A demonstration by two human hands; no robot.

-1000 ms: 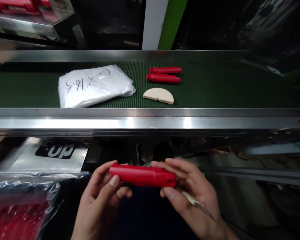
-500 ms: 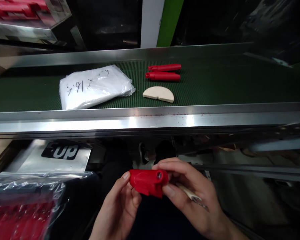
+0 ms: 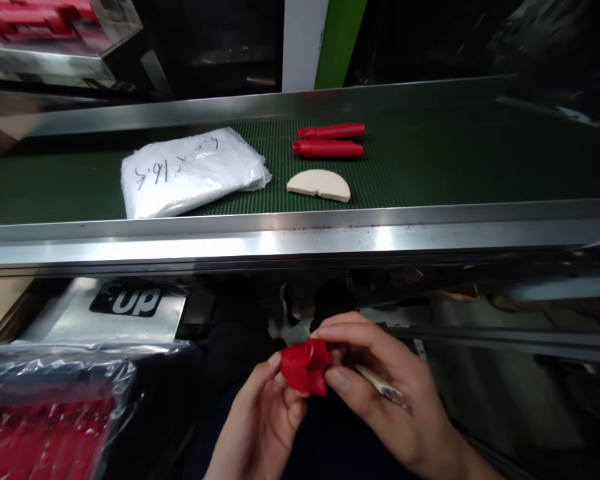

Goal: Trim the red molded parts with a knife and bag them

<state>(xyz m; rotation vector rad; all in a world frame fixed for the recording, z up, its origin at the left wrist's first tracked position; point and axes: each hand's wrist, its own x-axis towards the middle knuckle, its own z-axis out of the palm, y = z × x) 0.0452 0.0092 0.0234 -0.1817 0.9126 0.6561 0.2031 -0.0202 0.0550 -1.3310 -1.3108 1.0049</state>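
Between my hands, in front of the belt's near edge, is a red plastic part (image 3: 305,368) with a ring-like opening at its upper right. My left hand (image 3: 267,417) pinches its left end between thumb and fingers. The thumb and fingertips of my right hand (image 3: 393,383) grip its right end. Tucked in the right palm is a slim tool with a pale handle (image 3: 373,380) and a metal tip; its kind is unclear. On the green conveyor belt (image 3: 420,160) lie two long red plastic parts (image 3: 329,149) side by side, nearer me a cream half-round piece (image 3: 320,185).
A stack of clear plastic bags (image 3: 193,173) with handwriting lies on the belt's left. A metal rail (image 3: 230,243) borders the belt in front. At lower left, a plastic-lined container (image 3: 45,437) holds red parts. More red parts sit behind clear plastic (image 3: 115,27) at upper left.
The red part has been turned so that it looks shorter and its open end faces differently. My left hand has shifted right along with it; my right hand still holds the other end.
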